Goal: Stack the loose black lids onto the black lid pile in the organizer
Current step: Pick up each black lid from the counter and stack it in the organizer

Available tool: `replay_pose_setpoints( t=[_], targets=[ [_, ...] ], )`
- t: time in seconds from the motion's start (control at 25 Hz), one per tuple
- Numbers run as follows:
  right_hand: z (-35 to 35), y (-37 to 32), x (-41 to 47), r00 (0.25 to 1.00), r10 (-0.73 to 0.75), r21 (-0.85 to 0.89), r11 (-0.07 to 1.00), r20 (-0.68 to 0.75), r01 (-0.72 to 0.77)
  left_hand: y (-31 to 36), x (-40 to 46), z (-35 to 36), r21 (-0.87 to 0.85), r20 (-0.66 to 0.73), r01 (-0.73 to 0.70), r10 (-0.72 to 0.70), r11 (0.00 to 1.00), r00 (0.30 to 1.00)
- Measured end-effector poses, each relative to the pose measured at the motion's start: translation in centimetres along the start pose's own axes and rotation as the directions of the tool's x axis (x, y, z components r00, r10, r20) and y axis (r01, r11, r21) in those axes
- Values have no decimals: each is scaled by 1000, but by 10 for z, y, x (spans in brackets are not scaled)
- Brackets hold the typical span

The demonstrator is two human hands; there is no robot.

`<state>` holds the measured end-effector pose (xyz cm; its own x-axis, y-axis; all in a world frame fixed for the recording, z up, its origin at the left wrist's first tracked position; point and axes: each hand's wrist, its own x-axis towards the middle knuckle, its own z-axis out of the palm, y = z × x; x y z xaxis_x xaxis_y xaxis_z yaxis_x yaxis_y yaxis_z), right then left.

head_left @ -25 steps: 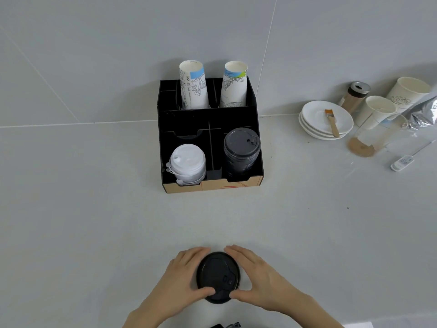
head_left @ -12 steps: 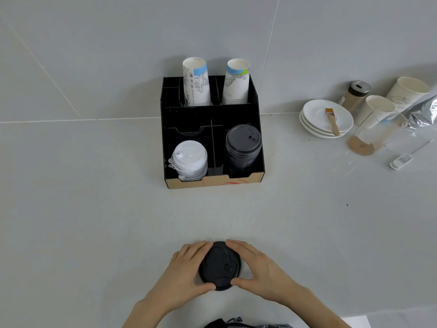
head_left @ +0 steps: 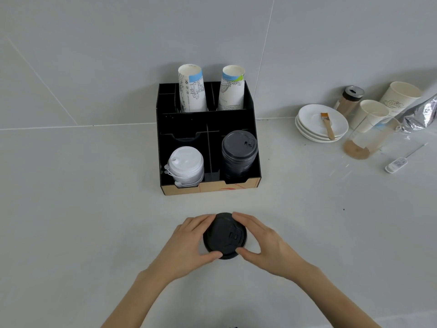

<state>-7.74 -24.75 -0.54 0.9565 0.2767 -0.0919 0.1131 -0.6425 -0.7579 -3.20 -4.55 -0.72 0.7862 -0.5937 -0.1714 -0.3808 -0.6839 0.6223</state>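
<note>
Cupping loose black lid [head_left: 225, 235] with left hand [head_left: 189, 245] and right hand [head_left: 264, 245], grip clamped around rim; lift level, center over black lid pile [head_left: 239, 152], press down evenly.

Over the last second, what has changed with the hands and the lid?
Little changed. Both hands, left hand and right hand, keep holding the loose lid by its rim on the counter; it may have shifted slightly toward the organizer, though the camera also moved. The black pile and white lids stayed put.
</note>
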Motion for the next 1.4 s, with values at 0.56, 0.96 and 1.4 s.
replay_pose_setpoints(
  t=[0.56, 0.96, 1.4],
  targets=[
    [-80, -2, 71, 952, -129, -68, 991, -277, 114, 39, 87, -65, -19, -263, -88, 80, 996, 961],
    [-107, 21, 122, 942, -77, -72, 996, -327, 56, 35, 152, -73, -13, -298, -37, 31, 999, 954],
    [-98, 49, 135, 937, -9, 36, 999, -349, 24, 25, 175, -66, -3, -231, -16, 15, 1000, 973]
  ],
)
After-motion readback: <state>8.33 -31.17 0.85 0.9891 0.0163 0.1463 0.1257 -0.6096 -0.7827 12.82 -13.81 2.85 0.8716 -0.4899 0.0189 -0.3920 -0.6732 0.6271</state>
